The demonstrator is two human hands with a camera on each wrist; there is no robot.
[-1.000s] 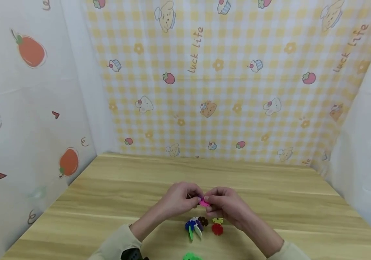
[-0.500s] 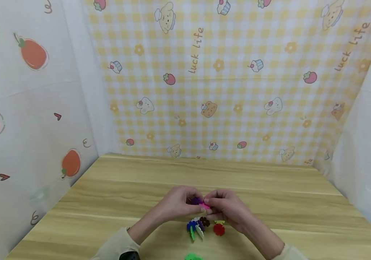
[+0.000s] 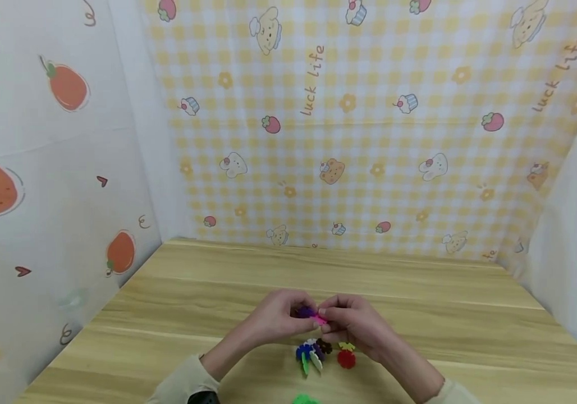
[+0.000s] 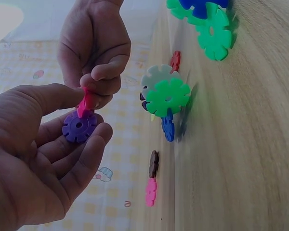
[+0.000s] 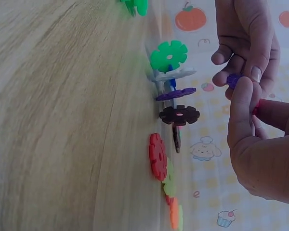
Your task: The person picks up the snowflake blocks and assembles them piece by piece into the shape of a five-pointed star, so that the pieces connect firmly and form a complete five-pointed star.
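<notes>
Just above the table, my two hands meet at the middle in the head view. My left hand (image 3: 280,317) holds a purple notched plastic disc (image 4: 79,126) along its curled fingers, its thumb reaching to a pink notched disc (image 4: 85,102). Thumb and fingers of my right hand (image 3: 356,324) pinch the pink disc, seen nearly edge-on in the left wrist view. The two discs meet at their rims at an angle. In the right wrist view my fingers hide most of both.
Below my hands on the wooden table (image 3: 207,286) stands a joined cluster of discs, with a blue disc (image 3: 304,352), a brown disc (image 5: 179,115) and a green disc (image 5: 169,56). A red disc (image 3: 346,359) lies right of it. More green discs (image 3: 305,399) sit at the near edge.
A second ago my left fingers covered most of the purple disc; they have since spread and it shows between the hands. The head view has shifted slightly.
</notes>
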